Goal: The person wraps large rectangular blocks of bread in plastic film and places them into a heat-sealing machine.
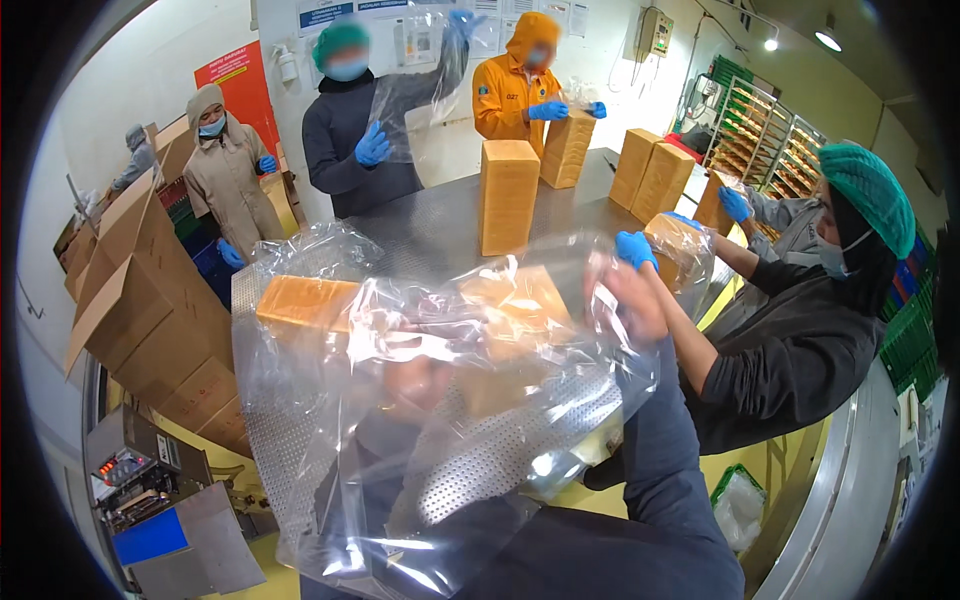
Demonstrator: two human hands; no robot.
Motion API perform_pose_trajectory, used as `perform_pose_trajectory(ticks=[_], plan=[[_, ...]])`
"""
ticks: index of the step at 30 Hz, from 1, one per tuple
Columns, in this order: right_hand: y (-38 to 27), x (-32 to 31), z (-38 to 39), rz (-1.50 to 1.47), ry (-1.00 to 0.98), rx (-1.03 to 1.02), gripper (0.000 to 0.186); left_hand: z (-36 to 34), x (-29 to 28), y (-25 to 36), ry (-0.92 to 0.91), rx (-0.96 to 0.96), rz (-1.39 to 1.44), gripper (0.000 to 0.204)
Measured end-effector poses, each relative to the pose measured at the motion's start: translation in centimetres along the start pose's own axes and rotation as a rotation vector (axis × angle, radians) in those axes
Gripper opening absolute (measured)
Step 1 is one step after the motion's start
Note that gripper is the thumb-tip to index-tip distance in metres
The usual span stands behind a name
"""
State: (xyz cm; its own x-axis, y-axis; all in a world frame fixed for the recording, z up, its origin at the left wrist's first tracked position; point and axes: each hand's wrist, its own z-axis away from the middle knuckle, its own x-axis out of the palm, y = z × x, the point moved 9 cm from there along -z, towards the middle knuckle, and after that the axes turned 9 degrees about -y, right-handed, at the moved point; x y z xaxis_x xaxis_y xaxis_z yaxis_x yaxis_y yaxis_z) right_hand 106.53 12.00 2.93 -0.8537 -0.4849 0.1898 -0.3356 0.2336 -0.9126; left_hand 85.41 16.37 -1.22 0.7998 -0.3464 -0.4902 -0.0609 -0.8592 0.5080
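A large clear plastic bag [500, 420] spreads across the front of me, stretched between my hands. My left hand [418, 382] shows blurred through the film, closed on the bag. At the bag's right edge my right hand [632, 298] grips the film, its fingers smeared by motion. Behind or inside the film is a golden-crusted block loaf of bread [515, 305]; I cannot tell which. Left of it, another loaf [300, 302] lies on its side, partly under the plastic.
A steel table [425, 235] carries upright loaves [508, 195]. Co-workers in blue gloves stand around it; one lifts a clear bag [415, 90], others handle loaves. Cardboard boxes [165, 330] stand at left, a machine [135, 470] lower left, racks [755, 135] at back right.
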Motion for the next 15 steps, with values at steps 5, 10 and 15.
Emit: perform_pose_trajectory(ticks=[5,10,15], plan=[[3.2,-5.5,4.9,0.28,0.181,0.147,0.034,0.5,6.4,-1.2,-0.305,-0.349,0.839,0.017],[6.5,-8.7,4.3,0.04,0.116,0.216,0.023,4.2,11.3,-3.0,-0.327,-0.602,0.946,0.015],[9.3,-11.2,3.9,-0.05,0.095,0.261,0.021,3.0,8.5,-3.2,-0.016,-0.729,0.917,0.013]])
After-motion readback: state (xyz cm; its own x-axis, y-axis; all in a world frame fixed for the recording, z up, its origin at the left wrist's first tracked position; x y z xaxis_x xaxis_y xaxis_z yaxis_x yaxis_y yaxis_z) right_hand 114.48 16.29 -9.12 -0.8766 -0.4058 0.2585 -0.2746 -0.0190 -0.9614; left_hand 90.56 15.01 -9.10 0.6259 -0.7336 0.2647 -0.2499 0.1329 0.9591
